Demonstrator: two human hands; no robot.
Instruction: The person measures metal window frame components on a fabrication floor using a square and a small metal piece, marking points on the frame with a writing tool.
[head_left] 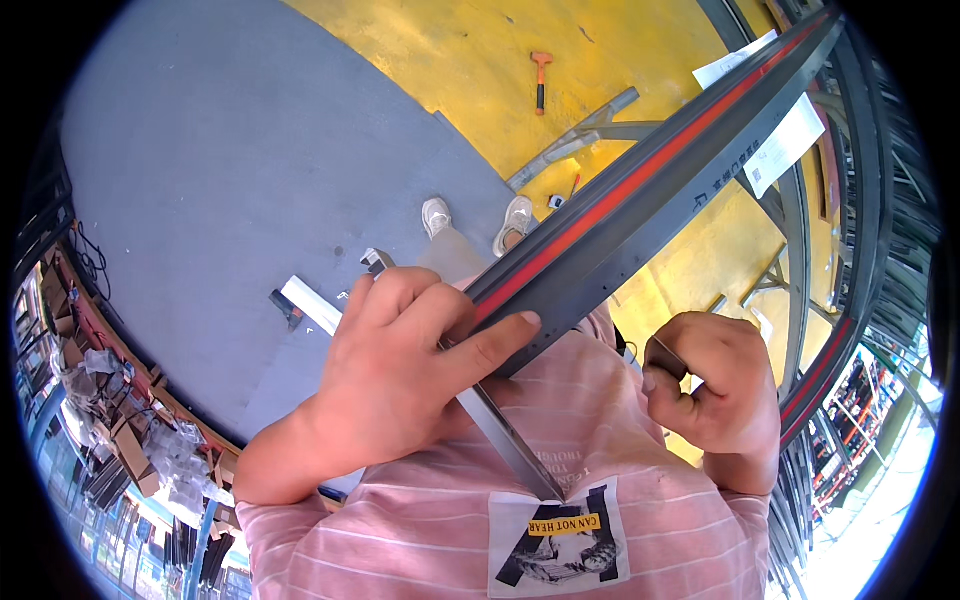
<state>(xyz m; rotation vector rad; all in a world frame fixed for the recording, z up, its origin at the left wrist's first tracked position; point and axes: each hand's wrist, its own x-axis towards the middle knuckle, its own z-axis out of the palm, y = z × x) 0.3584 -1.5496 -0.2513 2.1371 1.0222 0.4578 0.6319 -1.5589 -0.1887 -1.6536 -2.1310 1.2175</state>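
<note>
A long dark metal profile (640, 232) with a red stripe slants from my body up to the far right. My left hand (400, 350) grips its near end, thumb stretched over the dark face and fingers curled at the edge. Beneath that hand runs a narrow silvery metal bar (505, 435), its near end against my shirt; the hand hides its middle. My right hand (715, 385) is held closed, to the right of the profile and apart from it. A thin edge shows by its curled fingers, too little to name.
An orange-headed hammer (541, 72) lies on the yellow floor beyond metal frame legs (575, 142). White paper sheets (790, 145) hang by the profile's far part. More long profiles (905, 200) are stacked at right. Cardboard boxes (132, 448) and plastic wrap line the left.
</note>
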